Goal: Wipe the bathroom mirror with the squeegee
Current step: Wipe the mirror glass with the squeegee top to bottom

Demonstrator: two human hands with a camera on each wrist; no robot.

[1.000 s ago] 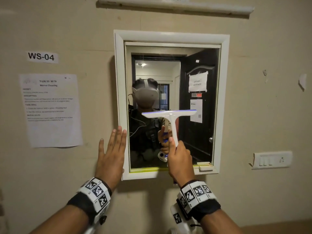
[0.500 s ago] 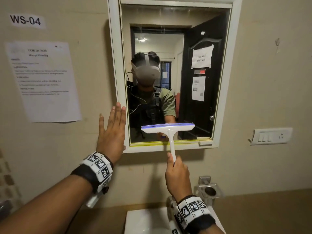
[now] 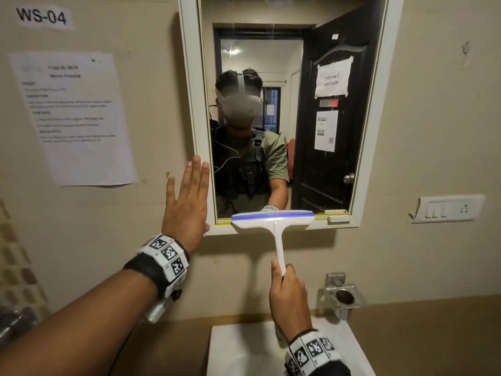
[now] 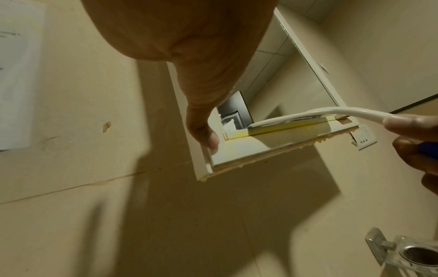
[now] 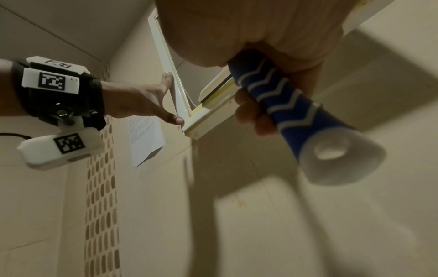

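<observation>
The white-framed mirror hangs on the beige wall. A white squeegee with a blue rubber strip lies with its blade at the mirror's bottom edge, over the lower frame. My right hand grips its handle from below; the right wrist view shows my fingers curled round the blue-and-white grip. My left hand is flat with straight fingers against the wall and the mirror's left frame, the thumb at the lower left corner. The squeegee's shaft also shows in the left wrist view.
A white sink sits directly below my right hand. A metal cup holder is fixed to the wall at its right, a switch plate further right. A printed sheet and a WS-04 label hang left of the mirror.
My right hand has pulled the squeegee straight down the glass from mid-mirror to the bottom edge. The left hand has stayed on the frame. The view has dipped, bringing the sink in.
</observation>
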